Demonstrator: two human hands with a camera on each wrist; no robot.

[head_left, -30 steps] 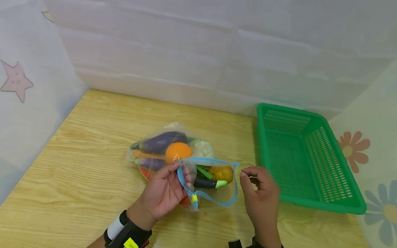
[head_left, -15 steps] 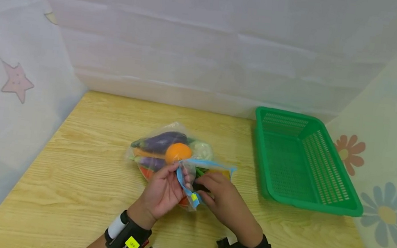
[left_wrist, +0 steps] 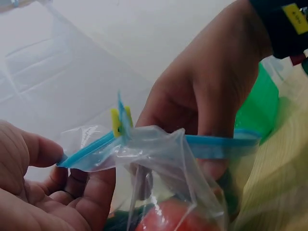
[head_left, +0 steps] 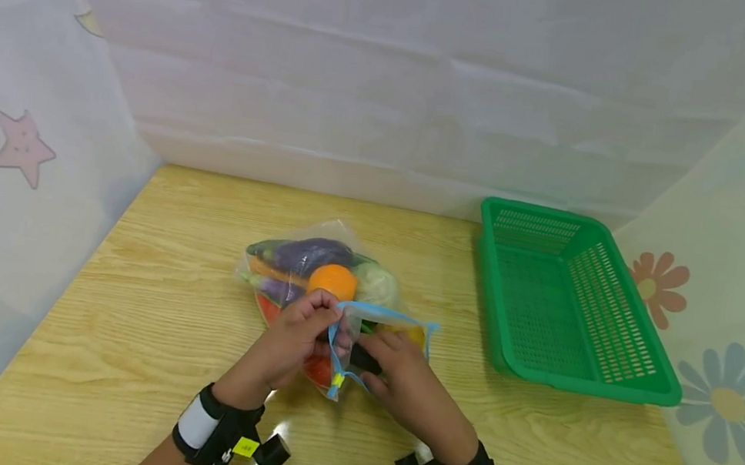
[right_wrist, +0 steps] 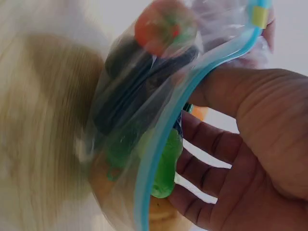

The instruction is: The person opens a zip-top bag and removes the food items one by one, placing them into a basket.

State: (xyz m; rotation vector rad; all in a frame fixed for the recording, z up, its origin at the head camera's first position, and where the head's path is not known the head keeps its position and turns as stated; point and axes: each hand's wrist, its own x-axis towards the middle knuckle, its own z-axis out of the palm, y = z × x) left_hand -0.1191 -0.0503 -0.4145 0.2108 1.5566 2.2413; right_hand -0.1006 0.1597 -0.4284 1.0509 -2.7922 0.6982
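A clear zip bag (head_left: 338, 231) with a blue closure strip and a yellow slider (left_wrist: 121, 121) lies on the table, filled with produce. My left hand (head_left: 293, 335) pinches the blue strip at the bag's mouth. My right hand (head_left: 406, 380) reaches through the mouth, with its fingers at a dark eggplant (head_left: 367, 359) that has a light green end (right_wrist: 166, 168). The fingertips are hidden behind it, so I cannot tell whether they grip it. Around them in the bag are an orange (head_left: 333, 282), a purple eggplant (head_left: 314, 256), a pale round vegetable (head_left: 374, 285) and a tomato (right_wrist: 166, 28).
To the right stands a green plastic basket (head_left: 499, 310) with slotted sides, with nothing visible in it. White sheeting (head_left: 389, 95) closes off the table (head_left: 124, 326) behind and at both sides.
My right hand has moved left from beside the bag into its mouth. My left hand has turned over at the strip, and the slider end of the bag has shifted left.
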